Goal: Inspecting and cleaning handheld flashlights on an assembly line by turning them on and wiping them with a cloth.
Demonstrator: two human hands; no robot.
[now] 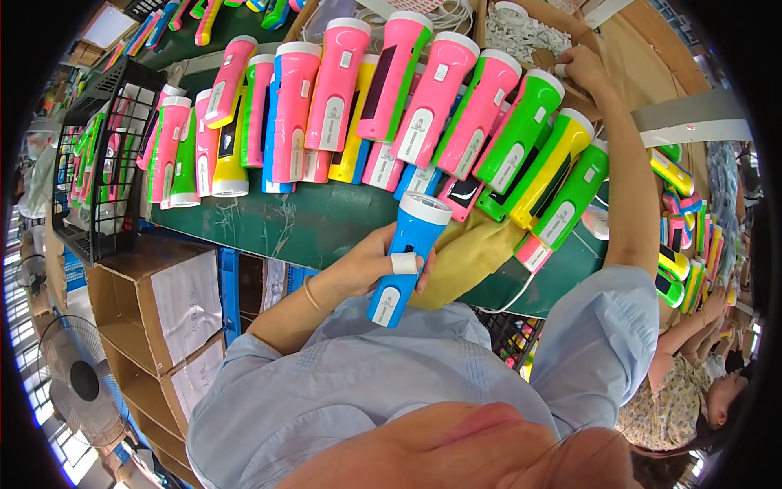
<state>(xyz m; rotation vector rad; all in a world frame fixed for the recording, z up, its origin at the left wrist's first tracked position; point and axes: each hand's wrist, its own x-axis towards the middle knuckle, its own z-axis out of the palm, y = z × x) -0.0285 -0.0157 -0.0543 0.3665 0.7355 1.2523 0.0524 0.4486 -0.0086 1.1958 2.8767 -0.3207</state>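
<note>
My left hand (366,262) is wrapped round a blue flashlight (417,232) with a white head, held tilted just in front of the green table's edge. White tape circles the thumb. Far to the right, my right hand (585,68) reaches to an open cardboard box (482,31) of small white parts (528,37). Its fingers are bent at the box's side, and what they may hold is hidden. Between the hands and beyond lie stacked flashlights, among them a pink one (338,85), a green one (521,122) and a yellow one (558,167).
A yellow cloth (472,257) lies on the green table (326,220) behind the held flashlight. At left stand a black wire basket (114,163), cardboard compartments (134,326) and a fan (81,379). On the right, another person (668,399) works near more flashlights (684,244).
</note>
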